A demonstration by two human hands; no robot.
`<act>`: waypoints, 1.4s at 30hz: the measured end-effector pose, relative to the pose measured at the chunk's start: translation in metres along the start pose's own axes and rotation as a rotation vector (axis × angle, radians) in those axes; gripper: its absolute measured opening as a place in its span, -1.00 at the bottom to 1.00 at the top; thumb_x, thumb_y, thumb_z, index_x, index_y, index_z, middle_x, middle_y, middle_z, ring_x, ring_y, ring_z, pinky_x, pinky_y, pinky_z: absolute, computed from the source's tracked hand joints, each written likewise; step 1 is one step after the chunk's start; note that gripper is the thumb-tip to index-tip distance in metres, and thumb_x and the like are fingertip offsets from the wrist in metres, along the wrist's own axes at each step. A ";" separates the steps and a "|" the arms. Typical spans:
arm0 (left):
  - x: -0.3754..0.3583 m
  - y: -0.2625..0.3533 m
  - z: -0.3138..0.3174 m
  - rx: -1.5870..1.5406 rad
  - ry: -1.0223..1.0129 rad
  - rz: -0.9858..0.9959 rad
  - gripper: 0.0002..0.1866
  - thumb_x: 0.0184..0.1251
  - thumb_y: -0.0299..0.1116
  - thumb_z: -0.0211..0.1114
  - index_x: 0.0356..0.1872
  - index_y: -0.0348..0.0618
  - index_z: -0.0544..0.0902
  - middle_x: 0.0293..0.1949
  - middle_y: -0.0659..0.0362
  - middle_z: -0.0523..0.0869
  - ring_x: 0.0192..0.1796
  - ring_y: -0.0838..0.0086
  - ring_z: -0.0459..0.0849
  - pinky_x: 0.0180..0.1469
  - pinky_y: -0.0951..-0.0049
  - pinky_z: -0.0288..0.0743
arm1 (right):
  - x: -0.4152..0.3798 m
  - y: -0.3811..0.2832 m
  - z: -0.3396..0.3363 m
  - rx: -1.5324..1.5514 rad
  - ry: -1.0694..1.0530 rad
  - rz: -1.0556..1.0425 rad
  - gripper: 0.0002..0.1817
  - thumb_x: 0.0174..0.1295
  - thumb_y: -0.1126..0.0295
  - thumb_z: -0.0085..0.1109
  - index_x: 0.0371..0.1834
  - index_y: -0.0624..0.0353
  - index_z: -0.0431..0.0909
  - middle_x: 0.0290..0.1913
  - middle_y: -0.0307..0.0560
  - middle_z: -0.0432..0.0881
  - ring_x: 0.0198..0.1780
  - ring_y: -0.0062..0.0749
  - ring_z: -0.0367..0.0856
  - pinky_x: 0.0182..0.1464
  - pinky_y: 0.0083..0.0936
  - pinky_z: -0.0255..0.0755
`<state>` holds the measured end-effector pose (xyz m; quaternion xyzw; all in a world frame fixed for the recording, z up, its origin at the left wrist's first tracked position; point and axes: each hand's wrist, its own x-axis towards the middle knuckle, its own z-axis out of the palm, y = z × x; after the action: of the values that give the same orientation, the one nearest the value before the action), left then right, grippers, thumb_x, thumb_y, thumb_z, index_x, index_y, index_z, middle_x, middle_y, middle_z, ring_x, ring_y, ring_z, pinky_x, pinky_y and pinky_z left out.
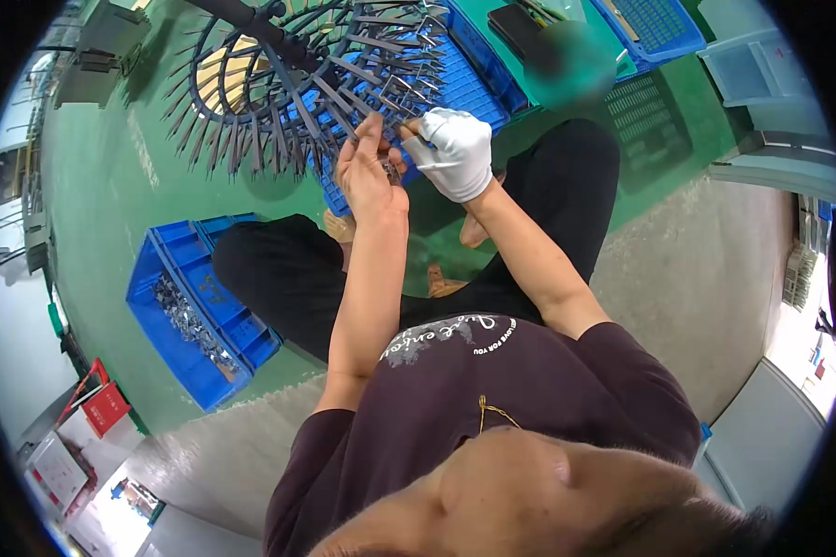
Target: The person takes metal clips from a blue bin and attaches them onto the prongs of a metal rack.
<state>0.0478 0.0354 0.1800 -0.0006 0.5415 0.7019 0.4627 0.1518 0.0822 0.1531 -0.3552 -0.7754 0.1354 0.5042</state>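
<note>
My left hand [372, 181] is bare, its fingers curled around small metal pieces [393, 171] that partly show at the palm. Its raised fingertips are at the lower edge of a dark round rack [251, 121] with many flat prongs sticking out. My right hand [457, 153] wears a white glove with some fingertips uncovered. Those fingers are pinched together close to the left hand, beside the prongs; what they grip is too small to make out. A blue plastic crate [469, 88] lies beneath the rack and the hands.
To the left, a blue bin [181, 357] contains many small metal parts [188, 320]. A green-topped surface [567, 84] with a dark case [520, 32] stands front right, beside another blue basket [655, 28]. My bent legs [562, 176] flank the work area.
</note>
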 end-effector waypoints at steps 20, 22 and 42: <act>0.006 -0.006 0.003 -0.093 0.032 0.061 -0.82 0.23 -0.42 0.44 -0.40 -0.14 0.57 -0.57 0.29 0.52 -0.68 0.62 0.43 -0.65 0.63 0.24 | 0.001 -0.001 0.002 0.030 0.008 0.042 -0.86 -0.09 0.51 0.43 -0.56 0.17 0.60 -0.62 -0.10 0.55 -0.58 -0.20 0.57 -0.50 -0.40 0.41; 0.005 -0.005 0.004 -0.099 0.045 0.054 -0.83 0.22 -0.43 0.45 -0.39 -0.16 0.58 -0.57 0.29 0.52 -0.68 0.61 0.42 -0.65 0.63 0.23 | 0.002 -0.003 0.001 0.030 0.003 0.045 -0.87 -0.09 0.51 0.43 -0.56 0.18 0.60 -0.61 -0.09 0.56 -0.58 -0.20 0.57 -0.50 -0.41 0.42; 0.006 -0.005 0.007 -0.117 0.047 0.061 -0.88 0.22 -0.49 0.43 -0.40 -0.19 0.62 -0.54 0.29 0.56 -0.62 0.63 0.47 -0.63 0.65 0.28 | 0.021 -0.026 -0.015 0.006 -0.163 0.204 -0.88 -0.03 0.45 0.38 -0.54 0.20 0.61 -0.55 0.04 0.62 -0.56 -0.14 0.63 -0.51 -0.38 0.46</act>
<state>0.0506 0.0449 0.1762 -0.0275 0.5100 0.7458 0.4276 0.1492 0.0757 0.1887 -0.4185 -0.7732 0.2167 0.4244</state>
